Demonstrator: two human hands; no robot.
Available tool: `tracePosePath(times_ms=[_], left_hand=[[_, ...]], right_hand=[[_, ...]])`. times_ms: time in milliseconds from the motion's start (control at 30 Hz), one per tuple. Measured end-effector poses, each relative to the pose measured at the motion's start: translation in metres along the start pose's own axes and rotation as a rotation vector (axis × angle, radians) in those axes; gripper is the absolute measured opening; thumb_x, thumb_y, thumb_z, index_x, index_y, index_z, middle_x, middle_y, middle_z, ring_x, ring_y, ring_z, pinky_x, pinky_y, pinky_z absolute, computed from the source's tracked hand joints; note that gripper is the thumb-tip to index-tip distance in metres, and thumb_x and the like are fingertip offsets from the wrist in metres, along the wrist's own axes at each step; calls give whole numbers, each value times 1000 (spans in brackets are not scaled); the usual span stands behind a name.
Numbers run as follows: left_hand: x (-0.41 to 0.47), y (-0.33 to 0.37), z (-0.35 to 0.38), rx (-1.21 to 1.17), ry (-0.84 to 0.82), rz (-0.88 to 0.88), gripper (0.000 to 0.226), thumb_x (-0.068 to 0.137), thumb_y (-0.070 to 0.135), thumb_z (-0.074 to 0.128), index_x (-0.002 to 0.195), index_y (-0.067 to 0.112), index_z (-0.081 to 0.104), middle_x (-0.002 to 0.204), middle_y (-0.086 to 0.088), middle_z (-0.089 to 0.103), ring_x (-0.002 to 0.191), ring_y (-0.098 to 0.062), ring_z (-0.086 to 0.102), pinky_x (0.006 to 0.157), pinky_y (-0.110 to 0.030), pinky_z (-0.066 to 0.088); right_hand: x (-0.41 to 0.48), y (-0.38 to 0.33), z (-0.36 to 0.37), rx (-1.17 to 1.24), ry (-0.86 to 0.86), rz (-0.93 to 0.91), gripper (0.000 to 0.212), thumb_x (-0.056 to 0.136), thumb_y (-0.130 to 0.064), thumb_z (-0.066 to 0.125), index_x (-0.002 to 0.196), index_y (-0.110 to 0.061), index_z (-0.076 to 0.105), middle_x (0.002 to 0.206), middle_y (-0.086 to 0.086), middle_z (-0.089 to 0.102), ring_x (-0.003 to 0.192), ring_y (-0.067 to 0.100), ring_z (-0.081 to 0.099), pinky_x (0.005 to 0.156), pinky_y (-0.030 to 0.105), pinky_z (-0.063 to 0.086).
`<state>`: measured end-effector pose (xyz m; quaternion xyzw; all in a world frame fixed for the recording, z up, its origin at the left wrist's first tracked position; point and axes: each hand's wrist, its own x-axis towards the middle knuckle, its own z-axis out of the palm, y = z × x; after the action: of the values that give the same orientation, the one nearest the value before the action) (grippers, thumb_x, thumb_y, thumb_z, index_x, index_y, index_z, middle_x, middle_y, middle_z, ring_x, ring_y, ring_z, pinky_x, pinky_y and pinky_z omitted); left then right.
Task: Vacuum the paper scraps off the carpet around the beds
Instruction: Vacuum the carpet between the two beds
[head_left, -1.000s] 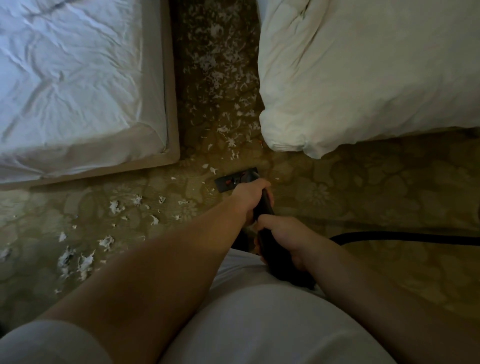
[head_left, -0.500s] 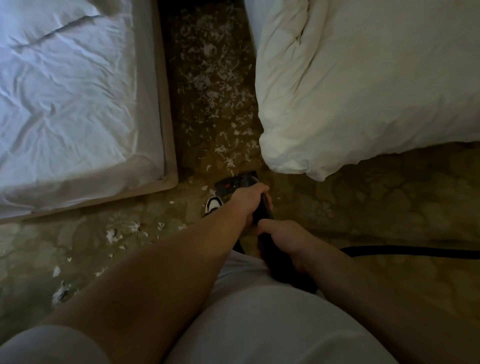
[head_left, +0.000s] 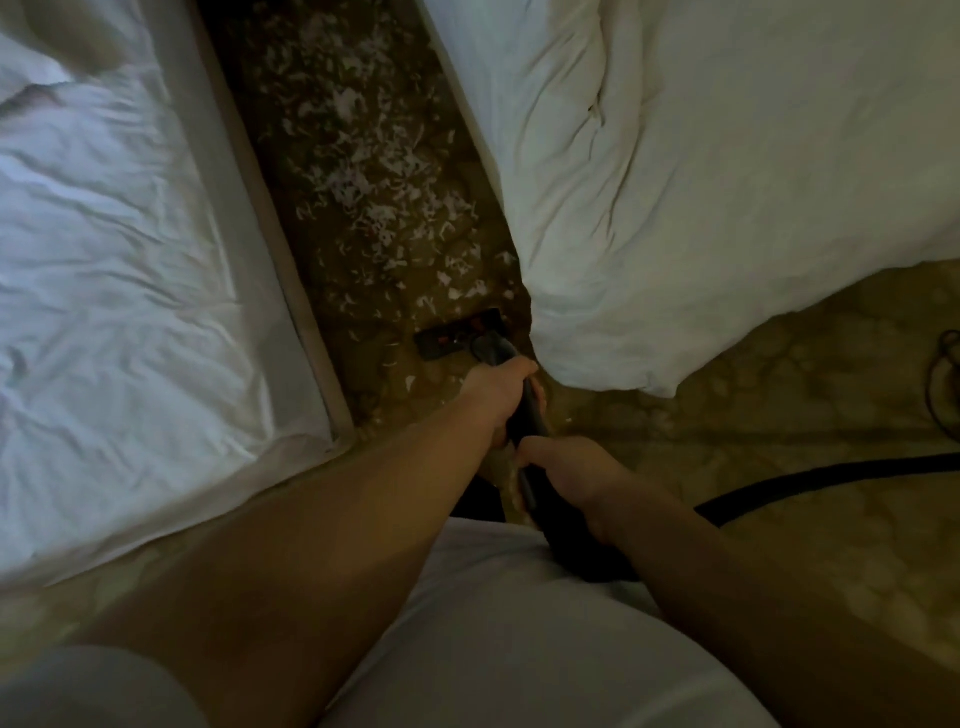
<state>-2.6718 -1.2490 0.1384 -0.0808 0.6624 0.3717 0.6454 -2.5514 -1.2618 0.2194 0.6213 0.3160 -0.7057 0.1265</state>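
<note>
Head-camera footage is being filled by a black vacuum wand (head_left: 524, 415), which is being gripped by both hands: the left hand (head_left: 501, 392) is being kept wrapped around it further down, the right hand (head_left: 571, 475) closed around it nearer the body. Its floor nozzle (head_left: 457, 338) is being rested on the patterned carpet (head_left: 753, 415) at the near end of the gap between the left bed (head_left: 114, 270) and the right bed (head_left: 701, 182), just short of the paper scraps (head_left: 384, 176) being shown thickly scattered there, while the black hose (head_left: 831, 473) is being trailed off to the right.

White shredded paper scraps (head_left: 374, 192) fleck the brown-gold floral-patterned carpet (head_left: 779, 415); white rumpled bed sheets (head_left: 119, 260), a black vacuum floor head (head_left: 457, 338) with red marks, black hose (head_left: 831, 470)
</note>
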Motion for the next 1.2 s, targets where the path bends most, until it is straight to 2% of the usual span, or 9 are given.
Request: tracePosePath(times_ms=[133,200,267,367,433,633,767,900,1200], left_hand=[[17,40,-16,-46,-7,-22,30,96,21,64,71,6,57,63,-10,60,54,-21,58,48,-26,52],[25,61,-22,-57,-3,-21,23,96,20,64,78,6,58,63,-9,59,53,-20,58,47,-25,52],[34,84,-27,-73,8,-12,16,95,19,65,90,5,59,64,-8,59,54,-20,59,49,-27,53],[51,118,-38,-139,23,-26,13,94,18,67,94,6,62,63,-6,61,56,-19,59,57,-31,55],[61,142,-45,-150,44,-17,13,94,18,66,97,6,62,64,-6,60,54,-18,59,54,-31,55],[83,215,-75,-188,71,29,16,97,22,63,94,7,60,69,-7,60,55,-19,60,46,-27,52],[100,255,-98,-309,71,73,12,96,16,64,94,5,58,67,-7,60,58,-19,59,56,-32,54],[128,308,-124,-235,61,94,16,97,16,62,100,4,54,68,-11,57,44,-17,58,45,-26,51],[196,461,-188,-77,52,143,21,98,20,62,86,2,59,63,-10,59,48,-20,58,48,-29,51]], right_hand=[[15,-36,16,18,5,-10,16,95,-16,66,87,-3,68,74,13,67,61,24,64,60,36,53],[23,-57,22,15,-8,-23,17,95,-17,67,83,-5,67,76,14,66,67,26,63,63,37,53],[35,-80,27,17,-25,-35,18,95,-17,66,82,-5,65,74,15,65,67,27,62,60,35,51],[53,-116,33,-6,-45,-51,12,93,-16,67,88,-5,66,72,12,67,68,27,62,61,35,52],[64,-139,37,-12,-66,-60,10,92,-16,67,88,-7,67,72,10,67,66,25,63,61,35,53],[88,-220,54,-106,-93,-78,16,95,-22,68,90,-7,71,76,10,70,66,23,65,57,31,53],[103,-269,75,-169,-95,-81,14,93,-20,68,88,-8,70,70,8,69,57,20,64,55,31,52],[126,-322,100,-103,-105,-57,16,96,-14,65,82,-6,66,72,10,64,53,18,60,45,24,51],[189,-469,172,-14,-84,-58,5,90,-13,66,89,-9,63,76,9,63,60,21,61,58,29,50]])
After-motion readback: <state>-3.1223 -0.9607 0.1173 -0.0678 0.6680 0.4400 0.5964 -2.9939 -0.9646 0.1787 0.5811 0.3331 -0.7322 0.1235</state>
